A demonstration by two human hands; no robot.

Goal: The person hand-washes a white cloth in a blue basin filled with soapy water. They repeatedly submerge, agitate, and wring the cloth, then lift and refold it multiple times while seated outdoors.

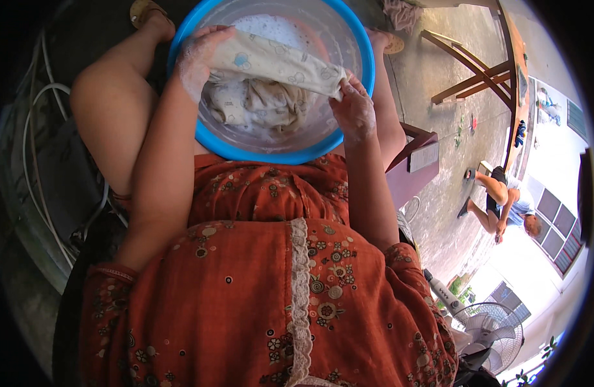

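Note:
A pale printed cloth garment [277,57] is stretched between my two hands above a basin. My left hand [200,55], wet with suds, grips its left end. At the other end, my right hand [354,106] pinches the edge between thumb and fingers. Below, the rest of the wet cloth [263,104] lies bunched in the blue-rimmed plastic basin [277,158]. White suds [273,29] float at the basin's far side. The basin sits between my knees.
White cables or hoses [36,145] run along the left. A purple wooden piece of furniture [415,169] stands by my right knee. Farther right are a wooden table [512,96] with crossed legs, a seated person [507,203] and a fan [488,334].

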